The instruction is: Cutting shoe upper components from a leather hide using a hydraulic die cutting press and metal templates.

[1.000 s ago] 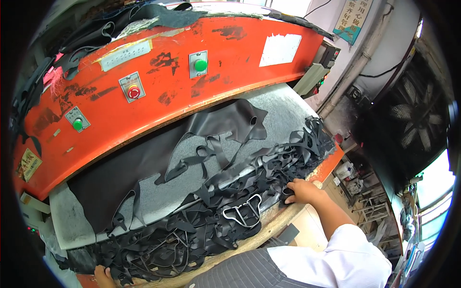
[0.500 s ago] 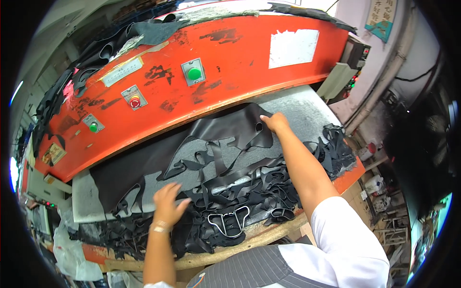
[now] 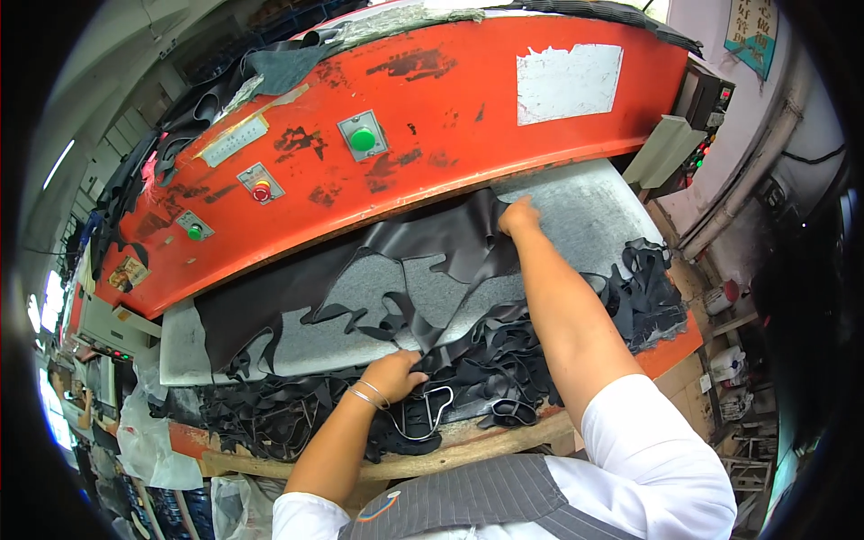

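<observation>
A large dark leather sheet (image 3: 270,301) with cut-out gaps lies across the pale press bed (image 3: 585,211). My right hand (image 3: 519,217) is closed on the sheet's far right edge, where the leather bunches into folds. At the bed's front edge, my left hand (image 3: 396,373) is closed around the lower end of a narrow leather strip (image 3: 409,315); its fingertips are partly hidden. Right beside that hand, a metal cutting die (image 3: 438,412) rests on a heap of black leather scraps (image 3: 504,360), part of its outline covered by the hand.
Above the bed spans the orange press beam (image 3: 450,108), with a green button (image 3: 363,139) and a red button (image 3: 261,191). A wooden rail (image 3: 432,463) borders the front. Clear plastic bags (image 3: 148,441) hang at the left; a control box (image 3: 670,148) sits right.
My left hand has moved right and closed on a strip after being open above the scraps. My right hand keeps the sheet's edge, whose right end is more bunched now. The view has shifted slightly.
</observation>
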{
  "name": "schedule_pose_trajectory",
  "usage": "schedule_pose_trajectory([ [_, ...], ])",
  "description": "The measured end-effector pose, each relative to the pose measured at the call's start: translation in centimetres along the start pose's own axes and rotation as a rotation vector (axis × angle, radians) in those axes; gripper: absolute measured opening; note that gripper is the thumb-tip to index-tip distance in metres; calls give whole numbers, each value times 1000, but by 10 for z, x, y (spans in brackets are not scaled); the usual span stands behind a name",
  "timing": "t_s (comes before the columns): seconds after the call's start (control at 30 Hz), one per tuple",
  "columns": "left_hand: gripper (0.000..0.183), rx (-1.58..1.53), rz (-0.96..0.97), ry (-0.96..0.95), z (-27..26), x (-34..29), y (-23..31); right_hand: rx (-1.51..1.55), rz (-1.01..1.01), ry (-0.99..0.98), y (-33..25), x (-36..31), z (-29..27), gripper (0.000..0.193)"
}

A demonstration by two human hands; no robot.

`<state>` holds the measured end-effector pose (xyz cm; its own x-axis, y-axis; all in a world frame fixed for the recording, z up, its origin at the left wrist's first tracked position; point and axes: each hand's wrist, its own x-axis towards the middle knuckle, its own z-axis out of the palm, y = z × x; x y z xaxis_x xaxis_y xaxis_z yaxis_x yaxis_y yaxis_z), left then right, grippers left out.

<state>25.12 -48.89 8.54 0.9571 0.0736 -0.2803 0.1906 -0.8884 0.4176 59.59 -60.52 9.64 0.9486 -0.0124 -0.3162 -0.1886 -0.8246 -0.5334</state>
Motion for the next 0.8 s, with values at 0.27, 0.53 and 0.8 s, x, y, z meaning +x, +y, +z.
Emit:
schedule_pose_trajectory([
  [0.27,33,-182,232,-42,-9,10,49,114,-165,16,76,54,-36,59],
  [0.53,33,-15,303,-147,12,28,86,10,-292,168,150,53,-70,73],
  [0.8,39,37,173,571,-16,46,30,-15,-714,400,131,-6,-69,69],
])
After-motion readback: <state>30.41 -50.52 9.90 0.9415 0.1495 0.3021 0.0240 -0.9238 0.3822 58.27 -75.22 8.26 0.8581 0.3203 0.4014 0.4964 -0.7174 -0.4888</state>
